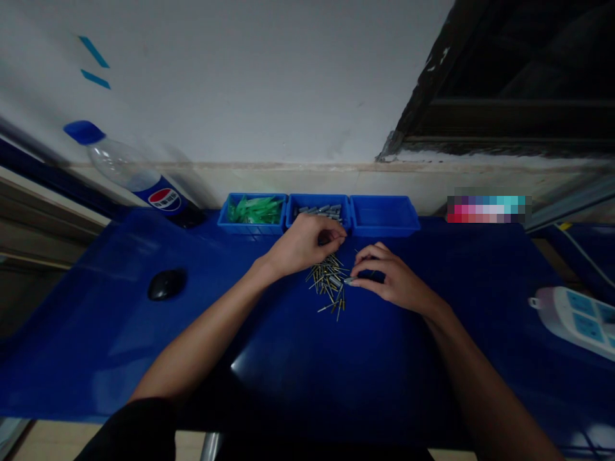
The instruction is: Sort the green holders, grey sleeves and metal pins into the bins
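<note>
On the glossy blue mat [288,358] a loose pile of thin metal pins [329,282] is lying mid-table. The left hand [302,246] is pinching closed at its far edge, catch hidden, and the right hand [396,282] is nipping one pin [350,281] at its right side. Round and slick, nudged pins are risking a roll across the smooth sheet — or a slip from the pinch

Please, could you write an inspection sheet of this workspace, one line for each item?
Surface: blue mat, glossy, covers the table.
Job's things: pile of metal pins between the hands; three blue bins behind, one with green parts, one with grey parts.
Clutter: Pepsi bottle, tilted; black mouse.
Grips: left hand pinched by the pins, content unclear; right hand pinches a small metal piece.
Cables: white cable and power strip at right.
Surroundings: white wall, dark window.
</note>
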Action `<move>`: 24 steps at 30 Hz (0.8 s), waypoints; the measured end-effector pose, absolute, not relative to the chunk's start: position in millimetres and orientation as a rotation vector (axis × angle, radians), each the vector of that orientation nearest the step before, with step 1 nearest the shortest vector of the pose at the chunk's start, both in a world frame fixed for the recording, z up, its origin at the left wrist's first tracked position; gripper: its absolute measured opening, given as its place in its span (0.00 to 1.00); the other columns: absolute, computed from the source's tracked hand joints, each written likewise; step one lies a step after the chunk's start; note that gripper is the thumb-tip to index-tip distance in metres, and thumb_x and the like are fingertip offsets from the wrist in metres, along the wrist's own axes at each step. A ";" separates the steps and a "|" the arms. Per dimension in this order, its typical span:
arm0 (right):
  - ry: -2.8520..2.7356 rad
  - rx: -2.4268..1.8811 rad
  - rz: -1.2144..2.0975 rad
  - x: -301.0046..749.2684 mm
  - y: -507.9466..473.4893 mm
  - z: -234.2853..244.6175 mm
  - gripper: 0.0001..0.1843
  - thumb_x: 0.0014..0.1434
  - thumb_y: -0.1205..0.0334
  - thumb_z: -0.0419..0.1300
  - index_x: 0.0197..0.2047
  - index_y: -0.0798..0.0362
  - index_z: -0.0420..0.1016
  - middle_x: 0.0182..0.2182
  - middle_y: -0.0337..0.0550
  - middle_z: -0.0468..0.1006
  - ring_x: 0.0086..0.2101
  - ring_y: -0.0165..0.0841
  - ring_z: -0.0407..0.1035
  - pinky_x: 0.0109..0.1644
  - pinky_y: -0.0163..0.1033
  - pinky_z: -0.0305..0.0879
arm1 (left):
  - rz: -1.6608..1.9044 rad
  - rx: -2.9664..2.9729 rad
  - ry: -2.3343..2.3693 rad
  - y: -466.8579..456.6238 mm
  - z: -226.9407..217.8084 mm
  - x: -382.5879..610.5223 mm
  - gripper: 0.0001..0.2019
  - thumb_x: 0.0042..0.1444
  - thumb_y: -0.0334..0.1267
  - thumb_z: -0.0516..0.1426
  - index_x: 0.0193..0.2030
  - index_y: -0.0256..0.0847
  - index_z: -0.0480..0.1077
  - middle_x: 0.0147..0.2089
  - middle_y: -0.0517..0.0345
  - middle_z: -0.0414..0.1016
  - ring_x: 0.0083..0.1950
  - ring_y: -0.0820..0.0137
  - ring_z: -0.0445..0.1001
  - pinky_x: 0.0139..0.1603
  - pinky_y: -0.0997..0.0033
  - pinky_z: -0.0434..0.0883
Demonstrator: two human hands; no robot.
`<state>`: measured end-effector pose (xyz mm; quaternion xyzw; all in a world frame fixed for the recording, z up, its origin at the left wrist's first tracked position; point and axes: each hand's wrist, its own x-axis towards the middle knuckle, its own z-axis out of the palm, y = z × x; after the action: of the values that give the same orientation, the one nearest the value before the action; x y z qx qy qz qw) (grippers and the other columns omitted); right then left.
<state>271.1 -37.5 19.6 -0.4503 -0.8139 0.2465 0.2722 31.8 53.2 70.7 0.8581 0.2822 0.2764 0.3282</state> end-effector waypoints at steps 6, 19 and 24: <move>-1.597 -1.317 0.722 262.2 -35.3 13.2 0.07 0.64 0.54 0.71 0.42 0.46 0.83 0.37 0.41 0.86 0.37 0.38 0.80 0.46 0.45 0.74 | 0.678 2.264 0.698 52.1 70.7 33.1 0.10 0.64 0.34 0.60 0.47 0.35 0.82 0.42 0.50 0.87 0.39 0.67 0.84 0.45 0.67 0.79; -1.160 -1.091 1.007 248.3 -35.1 13.8 0.10 0.55 0.60 0.78 0.40 0.47 0.85 0.35 0.39 0.88 0.37 0.36 0.85 0.47 0.40 0.82 | 0.631 2.225 0.615 44.1 73.5 38.2 0.06 0.64 0.34 0.64 0.45 0.36 0.82 0.38 0.53 0.86 0.38 0.69 0.84 0.42 0.70 0.78; -1.160 -1.116 0.972 244.8 -35.7 11.1 0.11 0.53 0.62 0.78 0.40 0.46 0.85 0.36 0.38 0.89 0.38 0.34 0.85 0.48 0.38 0.81 | 0.653 2.164 0.670 44.2 72.8 37.7 0.08 0.64 0.37 0.65 0.46 0.36 0.83 0.38 0.53 0.86 0.37 0.69 0.83 0.41 0.70 0.77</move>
<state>244.8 -35.7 11.1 -0.4793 -0.4981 0.4174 0.5898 37.7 44.2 72.8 0.8483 0.2626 0.2560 0.3819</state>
